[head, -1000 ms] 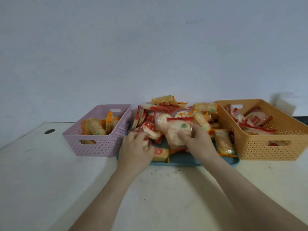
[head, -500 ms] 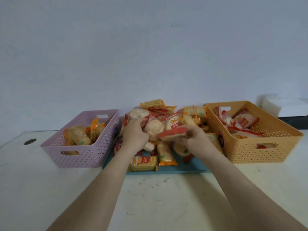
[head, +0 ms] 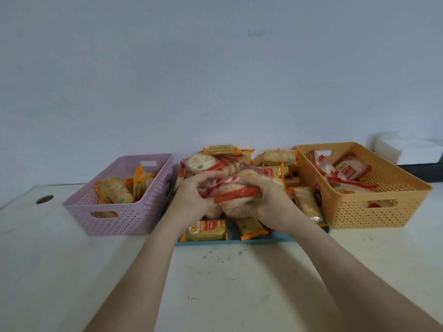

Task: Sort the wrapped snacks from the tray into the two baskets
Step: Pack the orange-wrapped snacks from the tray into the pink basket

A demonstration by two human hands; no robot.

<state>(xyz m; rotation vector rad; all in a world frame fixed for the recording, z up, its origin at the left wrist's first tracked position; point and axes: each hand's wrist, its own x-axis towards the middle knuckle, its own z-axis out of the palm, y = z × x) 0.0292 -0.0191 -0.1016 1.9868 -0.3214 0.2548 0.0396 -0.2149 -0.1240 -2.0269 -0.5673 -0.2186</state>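
Gripping crinkly red-banded snack packets (head: pixel 236 196), perforated baskets (head: pixel 134 219)

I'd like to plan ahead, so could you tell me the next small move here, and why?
Probably carry the red-wrapped snacks, bunched between both hands, right into the orange basket: its contents are red-wrapped, while the pink basket holds orange-wrapped ones.

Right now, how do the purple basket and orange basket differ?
The purple basket sits left of the tray; the orange basket sits right of it. The purple basket holds orange-trimmed snack packs; the orange basket holds red-trimmed packs. The orange basket looks larger in view. Both are perforated plastic with handle slots.
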